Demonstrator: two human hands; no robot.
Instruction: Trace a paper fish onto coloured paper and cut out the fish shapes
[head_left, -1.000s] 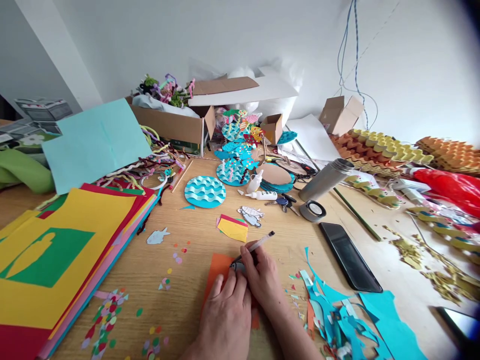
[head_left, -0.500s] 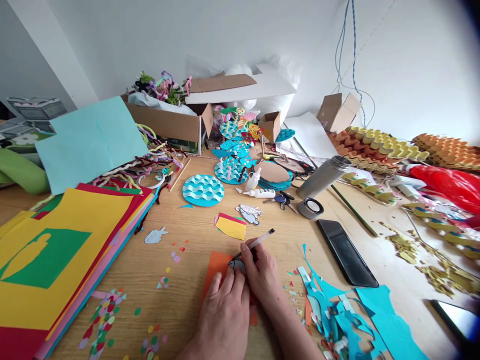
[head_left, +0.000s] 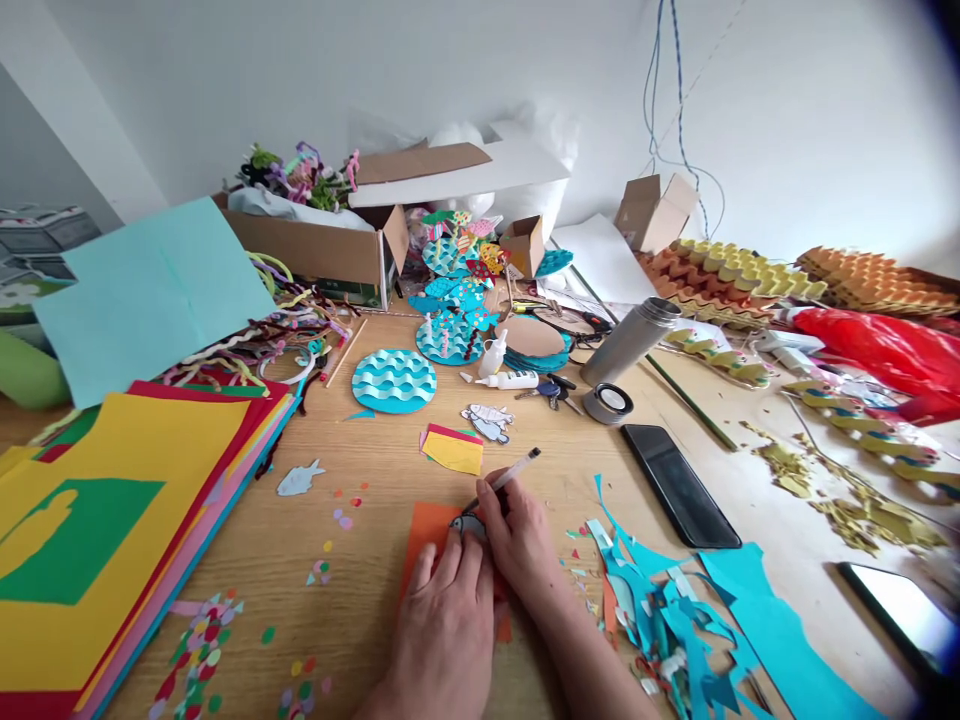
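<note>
My left hand [head_left: 448, 615] lies flat with its fingers stretched out, pressing a grey paper fish [head_left: 466, 524] onto an orange sheet [head_left: 424, 522]. Only the fish's head end shows; my fingers cover the rest. My right hand [head_left: 517, 530] is closed around a pen [head_left: 516, 468], its tip at the upper edge of the fish. Just beyond are small yellow and red paper pieces [head_left: 454, 450] and two cut-out paper fish [head_left: 489, 421]. Another pale blue paper fish [head_left: 300, 477] rests to the left.
Stacked coloured paper [head_left: 187, 450] fills the left side. Blue paper scraps [head_left: 675, 610] and a black phone [head_left: 679, 485] lie at right. Behind stand glue bottles [head_left: 495, 352], a metal flask [head_left: 630, 342] and wavy blue discs [head_left: 394, 381]. Paper dots [head_left: 202, 640] are scattered at front left.
The view has turned slightly to the right, so things appear shifted left. The pen has moved a little along the fish's upper edge; my left hand keeps its place on the paper.
</note>
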